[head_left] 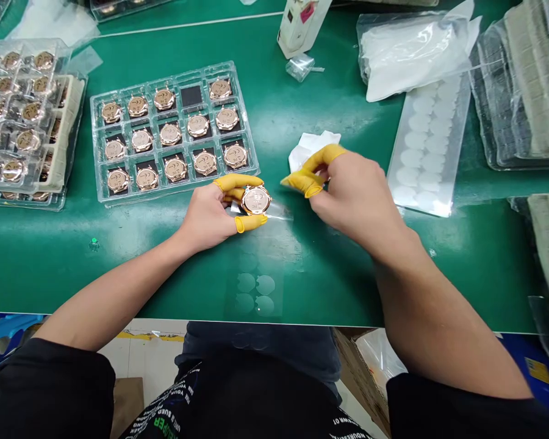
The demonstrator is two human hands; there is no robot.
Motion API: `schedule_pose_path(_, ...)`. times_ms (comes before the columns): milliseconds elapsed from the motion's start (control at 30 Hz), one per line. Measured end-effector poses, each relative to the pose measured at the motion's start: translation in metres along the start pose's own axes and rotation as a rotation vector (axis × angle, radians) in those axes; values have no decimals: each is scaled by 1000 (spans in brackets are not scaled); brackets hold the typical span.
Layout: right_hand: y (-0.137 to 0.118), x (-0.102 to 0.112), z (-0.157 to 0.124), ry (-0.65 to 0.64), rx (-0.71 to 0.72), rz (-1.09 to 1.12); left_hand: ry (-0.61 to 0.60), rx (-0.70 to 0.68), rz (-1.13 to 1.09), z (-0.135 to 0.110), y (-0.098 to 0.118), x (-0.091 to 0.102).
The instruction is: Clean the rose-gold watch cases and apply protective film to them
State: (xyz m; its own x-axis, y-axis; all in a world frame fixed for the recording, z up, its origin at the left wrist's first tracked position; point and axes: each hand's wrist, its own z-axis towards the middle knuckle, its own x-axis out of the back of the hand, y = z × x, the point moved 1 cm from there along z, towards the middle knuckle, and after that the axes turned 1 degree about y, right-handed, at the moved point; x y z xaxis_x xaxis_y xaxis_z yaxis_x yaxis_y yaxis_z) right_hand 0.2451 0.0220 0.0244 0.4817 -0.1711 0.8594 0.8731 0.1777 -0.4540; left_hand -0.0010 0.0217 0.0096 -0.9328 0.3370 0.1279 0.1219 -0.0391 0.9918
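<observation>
My left hand [219, 210], with yellow finger cots, grips a rose-gold watch case [256, 199] by its sides, back face up. Right of it, my right hand [348, 189] is closed in a pinch, also in yellow finger cots; what the fingertips hold, if anything, I cannot make out. A crumpled white cloth [308, 146] lies just behind those fingers. A clear plastic tray [174, 194] of similar watch cases sits beyond my left hand; one back-row compartment shows only a dark pad. Near the table's front edge lies a clear sheet of round film stickers [256, 294].
Stacked trays of watch cases [22, 122] stand at the left. A long sheet of round stickers [427, 149] lies at the right, partly under a bagged white pack [412, 52]. More stacked trays [526, 85] line the right edge. A white box [299, 27] stands at the back.
</observation>
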Motion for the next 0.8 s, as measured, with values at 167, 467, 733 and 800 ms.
schedule_pose_path(167, -21, 14, -5, 135, 331, 171, -2, 6, -6, -1, 0, -1)
schedule_pose_path(467, -43, -21, -12, 301, 528, 174, -25, -15, 46, -1, -1, -1)
schedule_pose_path(733, -48, -30, -9, 424, 429, 92, -14, -21, 4, -1, -2, -3)
schedule_pose_path(800, -44, -26, -10, 448, 398, 193, 4, 10, -19, -1, -1, -3)
